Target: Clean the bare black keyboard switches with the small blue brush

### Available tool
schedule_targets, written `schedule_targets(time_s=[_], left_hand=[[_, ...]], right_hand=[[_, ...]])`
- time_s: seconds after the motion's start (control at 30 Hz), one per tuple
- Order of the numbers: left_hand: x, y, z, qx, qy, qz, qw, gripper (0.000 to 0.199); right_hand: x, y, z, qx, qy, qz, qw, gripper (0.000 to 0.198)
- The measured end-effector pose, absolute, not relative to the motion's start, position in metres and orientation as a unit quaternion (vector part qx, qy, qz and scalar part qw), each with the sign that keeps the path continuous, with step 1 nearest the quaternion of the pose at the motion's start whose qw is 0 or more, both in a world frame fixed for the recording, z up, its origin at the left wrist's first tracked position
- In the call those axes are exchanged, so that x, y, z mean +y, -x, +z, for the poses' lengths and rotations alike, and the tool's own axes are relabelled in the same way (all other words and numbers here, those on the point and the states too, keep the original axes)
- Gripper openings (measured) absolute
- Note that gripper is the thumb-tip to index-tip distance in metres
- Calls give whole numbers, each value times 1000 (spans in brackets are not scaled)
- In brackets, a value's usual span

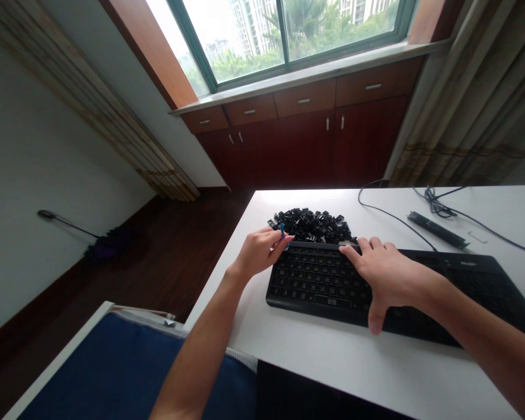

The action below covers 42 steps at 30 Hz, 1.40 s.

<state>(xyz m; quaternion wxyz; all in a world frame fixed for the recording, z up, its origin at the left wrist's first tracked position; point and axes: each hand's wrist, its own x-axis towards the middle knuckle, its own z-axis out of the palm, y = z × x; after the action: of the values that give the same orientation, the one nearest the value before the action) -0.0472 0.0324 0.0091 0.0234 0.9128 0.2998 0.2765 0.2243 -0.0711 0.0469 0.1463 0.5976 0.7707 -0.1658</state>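
Note:
A black keyboard (328, 274) lies on the white desk, its keycaps off across the visible key area. My left hand (259, 249) is at its far left corner, fingers pinched around a small blue tool (282, 230) that stands upright; its lower end is hidden by the fingers. My right hand (389, 271) spans the keyboard's middle, fingertips at the far edge and thumb over the near edge, holding it. Just behind the keyboard is a heap of loose black keycaps (312, 224), close to my left fingers.
On the desk (297, 341), a long black plastic strip (437, 230), a thin bent metal piece (478, 237) and a coiled cable (437, 201) lie behind the keyboard. A blue padded chair (109, 367) stands at the near left. A dark umbrella (109, 242) lies on the floor.

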Motion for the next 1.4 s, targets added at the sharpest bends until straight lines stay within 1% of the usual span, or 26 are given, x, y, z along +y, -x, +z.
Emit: schedule_targets(time_s=[0.13, 0.33, 0.5, 0.8, 1.0, 1.2, 1.4], left_hand=[[33, 48, 9, 306, -914, 266, 19, 42], [34, 49, 9, 313, -917, 248, -13, 39], [34, 50, 8, 309, -919, 242, -33, 37], [34, 52, 9, 288, -926, 244, 16, 37], [33, 51, 11, 288, -925, 247, 17, 39], [35, 53, 10, 291, -926, 242, -18, 40], [36, 55, 8, 287, -931, 221, -54, 31]], right_hand=[[-71, -225, 47, 771, -597, -167, 145, 149], [-71, -225, 47, 771, -599, -170, 136, 143], [-71, -224, 47, 767, -600, -177, 141, 146], [-71, -224, 47, 771, -597, -165, 148, 148], [-71, -224, 48, 770, -597, -167, 151, 147], [-72, -223, 49, 769, -598, -162, 159, 148], [-71, -224, 49, 769, -598, -165, 153, 148]])
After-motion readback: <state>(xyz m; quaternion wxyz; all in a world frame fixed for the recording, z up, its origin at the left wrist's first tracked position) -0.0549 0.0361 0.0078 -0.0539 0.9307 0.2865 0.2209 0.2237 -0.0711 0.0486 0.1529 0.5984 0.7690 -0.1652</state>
